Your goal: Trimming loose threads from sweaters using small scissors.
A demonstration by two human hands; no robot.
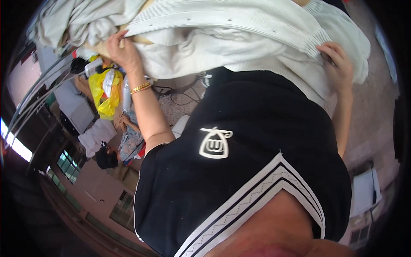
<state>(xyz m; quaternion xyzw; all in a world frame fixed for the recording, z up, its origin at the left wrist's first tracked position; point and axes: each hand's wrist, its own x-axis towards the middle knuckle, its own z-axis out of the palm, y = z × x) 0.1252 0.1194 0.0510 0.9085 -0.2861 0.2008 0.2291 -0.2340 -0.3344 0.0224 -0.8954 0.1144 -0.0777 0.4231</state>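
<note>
- Two hands held the white knit garment (239,34) up by my chest
- My left hand (122,49) pinched one edge, my right hand (338,62) curled on the other
- It was bunched, not folded yet

Cream ribbed knit garment (239,30), bunched and draped across the table top
</note>
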